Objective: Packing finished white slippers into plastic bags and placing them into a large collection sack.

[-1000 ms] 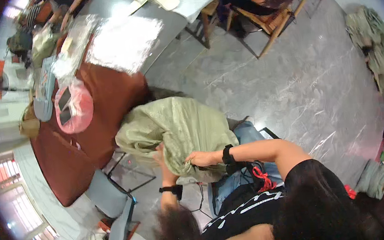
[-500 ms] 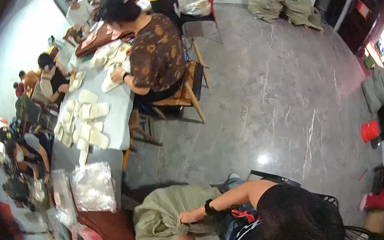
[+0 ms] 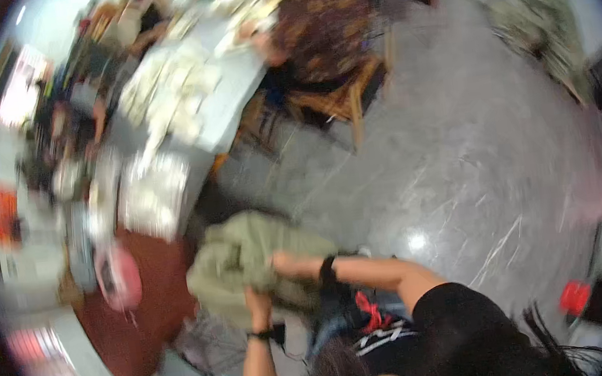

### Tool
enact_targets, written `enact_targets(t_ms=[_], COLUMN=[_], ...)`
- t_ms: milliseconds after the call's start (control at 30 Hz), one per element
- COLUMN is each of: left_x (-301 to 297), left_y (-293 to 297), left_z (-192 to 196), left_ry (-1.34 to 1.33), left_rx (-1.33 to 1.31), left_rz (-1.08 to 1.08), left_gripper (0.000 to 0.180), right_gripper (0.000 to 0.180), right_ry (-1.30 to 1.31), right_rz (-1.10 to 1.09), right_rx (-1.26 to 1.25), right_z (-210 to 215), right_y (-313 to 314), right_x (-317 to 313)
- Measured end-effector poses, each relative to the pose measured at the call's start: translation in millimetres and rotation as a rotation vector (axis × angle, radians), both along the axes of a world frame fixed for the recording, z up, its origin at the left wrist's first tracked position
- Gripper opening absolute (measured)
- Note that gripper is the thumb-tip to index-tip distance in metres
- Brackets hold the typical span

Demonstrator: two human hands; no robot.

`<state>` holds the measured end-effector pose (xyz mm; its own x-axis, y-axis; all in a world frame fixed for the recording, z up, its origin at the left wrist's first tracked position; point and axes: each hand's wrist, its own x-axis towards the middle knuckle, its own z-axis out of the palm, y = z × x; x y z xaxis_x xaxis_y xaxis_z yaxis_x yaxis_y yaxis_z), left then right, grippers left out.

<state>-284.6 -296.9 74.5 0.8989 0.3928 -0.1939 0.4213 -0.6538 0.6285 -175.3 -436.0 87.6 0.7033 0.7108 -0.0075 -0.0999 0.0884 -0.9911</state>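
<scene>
A grey-green woven sack (image 3: 229, 237) stands full beside the brown-topped table, its upper part bunched in folds. My left hand (image 3: 258, 299) reaches up from the lower edge and grips the near side of the gathered cloth. My right hand (image 3: 291, 263), a dark band on its wrist, closes on the sack's right side near the bunched part. Motion blur softens the fingers of both hands, and folds of cloth cover the fingertips. What the sack contains is hidden.
A brown-covered table (image 3: 159, 275) on the left bears a pink-and-white plastic-wrapped item (image 3: 118, 276). Beyond are clear plastic bags (image 3: 153, 197) and pale slipper pieces (image 3: 171, 88) on a long table. A seated person (image 3: 327, 29) works there. More sacks (image 3: 542, 27) lie far right.
The view has swung, so the tables appear higher and farther right. My left hand, mostly hidden behind the sack's edge before, now shows on the cloth. My right hand keeps its grip.
</scene>
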Motion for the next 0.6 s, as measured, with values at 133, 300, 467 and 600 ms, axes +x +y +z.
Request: enact_targets(t_ms=[133,300,467,600], left_x=[11.8,-12.4,-26.9,-29.1], left_y=[4.3,-0.3,27.5,26.8], left_z=[6.7,-13.5,-25.6,-14.9], left_ry=[-0.073,0.233,0.031,0.219], left_rx=[-0.151,-0.167,-0.244,-0.544], left_rz=[0.066,0.24,0.181,0.728], left_gripper=[0.02,0.016,0.029,0.082], right_gripper=[0.022,0.029,0.034,0.04], right_ry=[0.484,0.798,0.788,0.911], right_rz=[0.082,0.07,-0.109,0.212], right_rx=[0.051,-0.163,-0.304,-0.154], right_z=[14.1,-11.0,-36.6,1.8], right_y=[4.5,26.3,52.6,91.6], right_x=[12.4,3.6,2.4,16.4])
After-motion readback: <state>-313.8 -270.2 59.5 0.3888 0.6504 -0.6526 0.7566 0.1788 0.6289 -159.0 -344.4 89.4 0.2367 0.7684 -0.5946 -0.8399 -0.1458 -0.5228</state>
